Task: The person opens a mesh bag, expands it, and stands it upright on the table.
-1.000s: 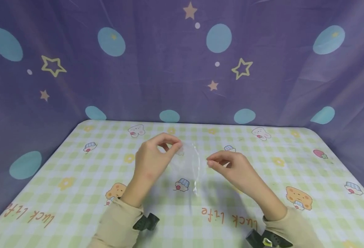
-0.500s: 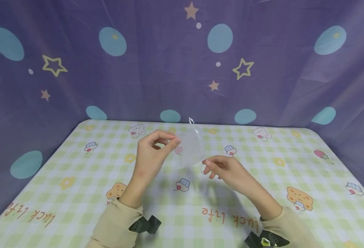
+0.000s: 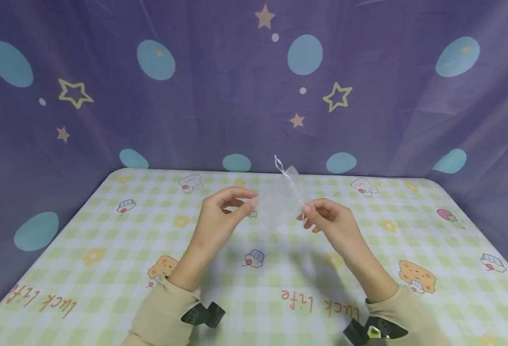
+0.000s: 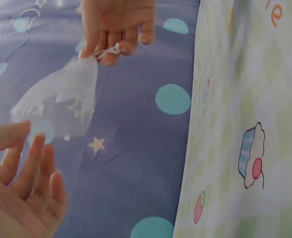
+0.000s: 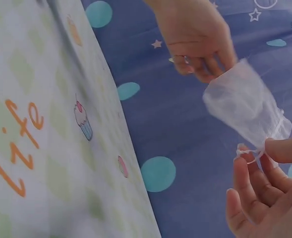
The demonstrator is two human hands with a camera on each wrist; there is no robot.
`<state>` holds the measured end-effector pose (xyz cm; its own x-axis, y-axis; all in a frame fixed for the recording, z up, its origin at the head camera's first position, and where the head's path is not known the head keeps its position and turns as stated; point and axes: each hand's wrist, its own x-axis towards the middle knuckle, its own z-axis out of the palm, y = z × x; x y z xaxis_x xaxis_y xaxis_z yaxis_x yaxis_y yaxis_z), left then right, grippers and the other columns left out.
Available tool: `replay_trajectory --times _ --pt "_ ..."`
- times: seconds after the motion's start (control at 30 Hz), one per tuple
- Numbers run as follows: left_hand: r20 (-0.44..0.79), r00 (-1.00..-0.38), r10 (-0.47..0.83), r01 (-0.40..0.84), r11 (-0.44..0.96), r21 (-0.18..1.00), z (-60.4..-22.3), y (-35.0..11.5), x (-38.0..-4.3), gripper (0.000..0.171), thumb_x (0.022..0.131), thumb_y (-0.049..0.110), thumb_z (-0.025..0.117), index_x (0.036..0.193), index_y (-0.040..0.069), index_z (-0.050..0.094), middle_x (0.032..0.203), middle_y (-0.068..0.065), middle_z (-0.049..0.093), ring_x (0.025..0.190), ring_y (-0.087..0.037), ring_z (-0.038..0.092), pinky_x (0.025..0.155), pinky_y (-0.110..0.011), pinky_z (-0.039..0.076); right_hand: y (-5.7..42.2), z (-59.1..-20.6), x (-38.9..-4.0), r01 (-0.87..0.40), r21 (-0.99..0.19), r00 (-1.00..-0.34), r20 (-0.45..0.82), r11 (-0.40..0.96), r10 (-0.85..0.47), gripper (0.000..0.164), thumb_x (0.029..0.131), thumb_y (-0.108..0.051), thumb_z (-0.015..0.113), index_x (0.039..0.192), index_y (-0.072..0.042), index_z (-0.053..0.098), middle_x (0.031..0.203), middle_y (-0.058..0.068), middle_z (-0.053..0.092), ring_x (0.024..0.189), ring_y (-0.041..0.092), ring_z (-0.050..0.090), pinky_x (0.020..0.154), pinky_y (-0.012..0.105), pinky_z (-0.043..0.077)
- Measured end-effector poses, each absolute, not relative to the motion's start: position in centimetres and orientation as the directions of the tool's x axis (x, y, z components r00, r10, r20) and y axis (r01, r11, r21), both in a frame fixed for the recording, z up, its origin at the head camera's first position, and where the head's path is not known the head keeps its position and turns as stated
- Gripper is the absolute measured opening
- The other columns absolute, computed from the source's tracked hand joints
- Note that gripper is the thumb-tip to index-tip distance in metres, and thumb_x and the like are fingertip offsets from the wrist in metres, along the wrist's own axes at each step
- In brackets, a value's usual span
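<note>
A small sheer white drawstring pouch (image 3: 277,199) hangs in the air between the two hands, above the table. My left hand (image 3: 221,211) pinches one edge of it between thumb and index finger. At the opposite edge, by the drawstring, my right hand (image 3: 333,218) pinches it with thumb and fingers. A white string loop (image 3: 278,163) sticks up from the pouch's far corner. In the right wrist view, another cord end (image 5: 250,154) lies across the right fingers. Through the thin mesh of the pouch (image 4: 66,101) the backdrop shows; no contents can be made out.
Below the hands is a table (image 3: 120,293) with a green-and-white checked cloth printed with cupcakes, bears and letters. Behind it hangs a purple curtain (image 3: 219,96) with blue dots and stars. Dark straps with small cameras (image 3: 202,313) sit on both wrists.
The right hand has moved up and now pinches the pouch's string edge. The pouch has turned, its string loop swinging up to the far side. The left hand keeps its pinch.
</note>
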<state>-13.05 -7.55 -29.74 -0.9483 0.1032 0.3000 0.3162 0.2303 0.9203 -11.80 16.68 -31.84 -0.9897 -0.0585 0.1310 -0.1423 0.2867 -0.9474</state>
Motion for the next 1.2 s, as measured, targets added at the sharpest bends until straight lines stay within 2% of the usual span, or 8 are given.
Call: replay_trajectory --times 0.17,0.37,0.5,0.67,0.8,0.87,1.03,1.2 --pt "0.246 -0.96 0.135 0.275 0.293 0.916 -30.1 -8.3 -13.7 0.024 0.089 0.014 0.074 0.113 0.012 0.074 0.121 0.002 0.068 0.1 -0.017 0.063 0.083 -0.036 0.051 17.2 -31.6 -11.9 -0.196 -0.926 -0.98 0.199 0.324 -0.022 0.03 0.098 -0.028 0.065 0.105 0.001 0.068 0.091 0.002 0.073 0.078 0.016 0.066 0.072 0.028 0.053" --pt "0.224 -0.965 0.136 0.257 0.325 0.91 -30.4 -8.6 -14.1 0.021 0.096 0.015 0.066 0.116 0.012 0.073 0.12 0.0 0.069 0.106 -0.019 0.061 0.088 -0.039 0.048 17.5 -31.7 -12.2 -0.277 -0.846 -0.955 0.295 0.455 -0.032 0.021 0.097 -0.022 0.067 0.1 -0.002 0.071 0.089 0.005 0.072 0.075 0.014 0.066 0.067 0.025 0.052" --pt "0.196 -0.973 0.123 0.226 0.32 0.92 -30.5 -8.5 -14.1 0.025 0.1 0.021 0.061 0.12 0.01 0.07 0.116 -0.002 0.071 0.108 -0.023 0.062 0.095 -0.042 0.046 17.5 -31.9 -12.1 -0.318 -0.746 -0.94 0.326 0.585 -0.096 0.01 0.094 -0.019 0.07 0.097 -0.01 0.073 0.085 -0.002 0.072 0.073 0.013 0.063 0.067 0.027 0.051" --pt "0.137 -0.982 0.133 0.176 0.353 0.919 -31.0 -8.4 -14.3 0.03 0.099 0.03 0.061 0.121 0.011 0.07 0.117 -0.004 0.07 0.111 -0.024 0.061 0.099 -0.045 0.044 17.2 -32.1 -11.9 -0.338 -0.654 -0.939 0.281 0.677 -0.198 0.005 0.093 -0.019 0.071 0.092 -0.015 0.074 0.082 -0.008 0.07 0.07 0.01 0.06 0.068 0.031 0.05" --pt "0.049 -0.982 0.18 0.124 0.433 0.893 -31.5 -8.0 -14.0 0.033 0.094 0.042 0.066 0.118 0.019 0.073 0.114 0.003 0.071 0.107 -0.018 0.063 0.096 -0.045 0.046 17.0 -32.3 -11.8 -0.354 -0.606 -0.935 0.248 0.713 -0.253 0.005 0.092 -0.021 0.073 0.088 -0.017 0.074 0.079 -0.011 0.068 0.073 0.008 0.06 0.072 0.033 0.05" --pt "0.021 -0.979 0.203 0.117 0.478 0.871 -31.7 -7.8 -13.8 0.031 0.092 0.044 0.068 0.113 0.022 0.074 0.117 0.007 0.069 0.105 -0.015 0.064 0.094 -0.044 0.047 16.9 -32.3 -11.8 -0.361 -0.586 -0.933 0.236 0.726 -0.273 0.004 0.091 -0.02 0.073 0.087 -0.018 0.074 0.079 -0.011 0.067 0.076 0.008 0.06 0.074 0.035 0.05" --pt "0.0 -0.966 0.258 0.151 0.564 0.812 -32.1 -7.1 -13.5 0.019 0.089 0.042 0.072 0.1 0.027 0.078 0.113 0.01 0.069 0.092 -0.009 0.064 0.082 -0.039 0.05 16.8 -32.3 -11.7 -0.368 -0.556 -0.93 0.205 0.745 -0.306 0.005 0.09 -0.022 0.074 0.087 -0.019 0.074 0.079 -0.011 0.066 0.075 0.008 0.058 0.07 0.034 0.047" --pt "-0.029 -0.96 0.279 0.168 0.654 0.738 -32.2 -6.6 -13.3 0.014 0.09 0.037 0.071 0.099 0.029 0.078 0.098 0.016 0.07 0.089 -0.007 0.062 0.077 -0.037 0.048 16.8 -32.5 -11.7 -0.342 -0.536 -0.938 0.144 0.772 -0.315 0.004 0.089 -0.023 0.075 0.088 -0.02 0.073 0.081 -0.012 0.065 0.078 0.009 0.06 0.07 0.033 0.047"
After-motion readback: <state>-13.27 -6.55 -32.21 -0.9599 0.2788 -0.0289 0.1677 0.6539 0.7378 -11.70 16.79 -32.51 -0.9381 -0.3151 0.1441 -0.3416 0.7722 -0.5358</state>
